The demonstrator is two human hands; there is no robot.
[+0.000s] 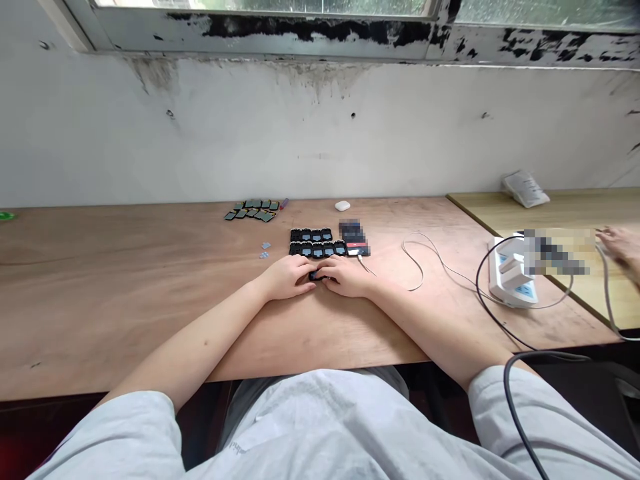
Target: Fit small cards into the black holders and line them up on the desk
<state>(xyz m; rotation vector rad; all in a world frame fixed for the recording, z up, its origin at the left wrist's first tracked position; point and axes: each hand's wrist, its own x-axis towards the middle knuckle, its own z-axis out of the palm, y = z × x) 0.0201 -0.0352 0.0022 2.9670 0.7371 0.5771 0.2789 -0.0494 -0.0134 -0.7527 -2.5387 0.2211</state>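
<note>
My left hand (287, 277) and my right hand (346, 276) meet over the wooden table, fingers closed on one small black casing (314, 275) between them. Most of that casing is hidden by the fingers. Just beyond my hands lie two rows of similar black casings (318, 250), several with a light-blue patch inside. A few small light-blue pieces (264, 255) lie on the wood to the left of the rows. Farther back are several flat grey-green screens or boards (253, 211) with dark edges, in two rows.
A phone (354, 235) with a white cable lies right of the casings; a white case (343, 206) sits behind. At right stand a power strip (513, 273) with plugs and cables, a plastic bag (526, 189) and another person's hand (620, 243). A purple tool (285, 203) lies beside the boards.
</note>
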